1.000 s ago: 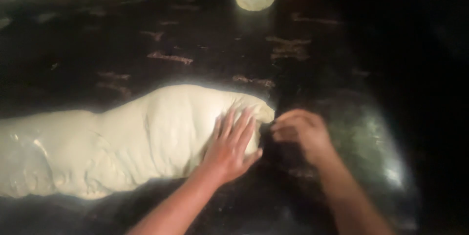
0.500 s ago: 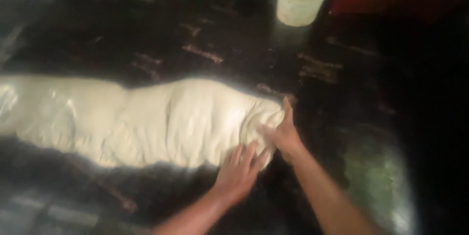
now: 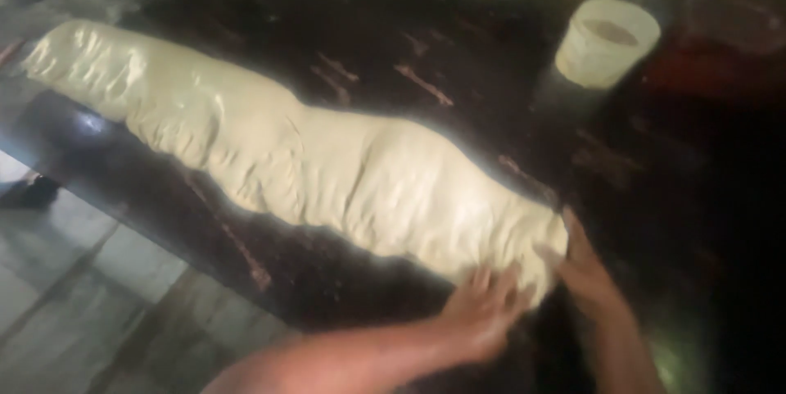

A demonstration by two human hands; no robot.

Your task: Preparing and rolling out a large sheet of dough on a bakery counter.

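Long pale dough roll [image 3: 311, 160] lies diagonally across dark counter [image 3: 458, 58]. Left hand [image 3: 483, 312] has slid from top of dough to near end; right hand [image 3: 585, 275] has opened from loose fist, now cupping same end. Both hands flat, fingers spread, close together. White tub [image 3: 606, 40] beyond, untouched.

dough [image 3: 327, 165] pale cream | worktop [image 3: 458, 58] black, reddish streaks | tub [image 3: 606, 42] off-white | floor [image 3: 74, 279] grey tiles

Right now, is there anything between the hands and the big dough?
Nothing visible. The left hand and right hand both rest directly on the near end of the long dough. The white tub stands far off.
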